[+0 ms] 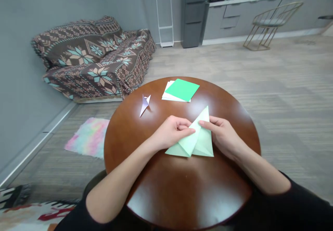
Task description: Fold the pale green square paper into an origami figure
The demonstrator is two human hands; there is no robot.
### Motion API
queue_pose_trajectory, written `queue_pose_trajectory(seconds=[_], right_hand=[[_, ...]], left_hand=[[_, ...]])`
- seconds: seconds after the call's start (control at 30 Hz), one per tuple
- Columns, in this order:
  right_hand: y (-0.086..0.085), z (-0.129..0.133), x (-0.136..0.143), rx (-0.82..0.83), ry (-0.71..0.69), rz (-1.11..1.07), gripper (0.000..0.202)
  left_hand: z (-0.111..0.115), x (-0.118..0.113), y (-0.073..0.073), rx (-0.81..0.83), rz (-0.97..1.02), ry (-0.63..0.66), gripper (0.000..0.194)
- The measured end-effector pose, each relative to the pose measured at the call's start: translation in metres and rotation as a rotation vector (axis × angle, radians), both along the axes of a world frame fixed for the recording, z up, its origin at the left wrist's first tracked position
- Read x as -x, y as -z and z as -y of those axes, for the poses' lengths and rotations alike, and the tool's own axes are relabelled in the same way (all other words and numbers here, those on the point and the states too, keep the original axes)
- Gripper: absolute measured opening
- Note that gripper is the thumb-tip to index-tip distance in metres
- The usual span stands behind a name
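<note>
Near the round table's [182,196] middle, the left hand [171,132] and right hand [223,133] pinch the pale green folded paper [191,141], fingers nearly closed; uneven grip could skew its creases. Far left lies a purple folded piece [145,105].

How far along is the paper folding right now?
Looks done: the small purple folded piece, set apart on the table. In hand: the pale green paper, partly folded, held by the left hand and right hand. Left, I think: shaping its spread lower corners. The bright green sheet lies flat on white sheets; whether they count, I cannot tell.
</note>
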State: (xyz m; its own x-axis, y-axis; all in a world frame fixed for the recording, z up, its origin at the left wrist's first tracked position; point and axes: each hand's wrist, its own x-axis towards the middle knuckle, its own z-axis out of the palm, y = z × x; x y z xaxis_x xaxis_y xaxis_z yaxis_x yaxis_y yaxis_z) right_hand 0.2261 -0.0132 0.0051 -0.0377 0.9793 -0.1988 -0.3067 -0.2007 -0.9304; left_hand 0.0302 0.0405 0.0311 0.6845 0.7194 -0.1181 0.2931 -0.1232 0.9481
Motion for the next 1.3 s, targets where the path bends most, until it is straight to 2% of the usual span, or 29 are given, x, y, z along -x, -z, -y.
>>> queue_pose_trajectory(seconds=[0.2,0.4,0.47,0.63,0.8,0.93,1.0,1.2,1.3], right_hand=[[0.003,-0.002,-0.002,-0.020,0.024,0.002,0.023],[0.004,-0.002,-0.002,-0.024,0.076,-0.009,0.023],[0.004,-0.002,-0.002,-0.026,0.060,0.022,0.021],[-0.002,0.004,0.002,-0.013,-0.097,0.123,0.018],[-0.007,0.009,0.006,0.000,-0.290,0.069,0.018],[-0.007,0.009,0.002,0.038,-0.412,0.033,0.018],[-0.007,0.008,0.001,0.039,-0.404,0.032,0.021],[-0.009,0.007,0.002,0.018,-0.252,0.090,0.030],[-0.010,0.007,0.003,0.002,-0.237,0.143,0.033]], left_hand=[[0.001,0.001,-0.002,-0.034,-0.013,0.009,0.034],[0.003,0.001,-0.006,0.056,-0.025,0.071,0.032],[0.004,0.001,-0.005,0.086,-0.016,0.052,0.031],[0.002,-0.002,-0.001,0.081,0.128,-0.128,0.031],[0.002,-0.003,0.001,0.246,0.264,-0.061,0.027],[0.003,-0.004,0.000,0.263,0.304,-0.069,0.024],[0.003,-0.005,-0.001,0.267,0.318,-0.094,0.024],[0.004,-0.007,0.000,0.300,0.345,-0.213,0.023],[0.004,-0.007,0.000,0.347,0.363,-0.251,0.019]])
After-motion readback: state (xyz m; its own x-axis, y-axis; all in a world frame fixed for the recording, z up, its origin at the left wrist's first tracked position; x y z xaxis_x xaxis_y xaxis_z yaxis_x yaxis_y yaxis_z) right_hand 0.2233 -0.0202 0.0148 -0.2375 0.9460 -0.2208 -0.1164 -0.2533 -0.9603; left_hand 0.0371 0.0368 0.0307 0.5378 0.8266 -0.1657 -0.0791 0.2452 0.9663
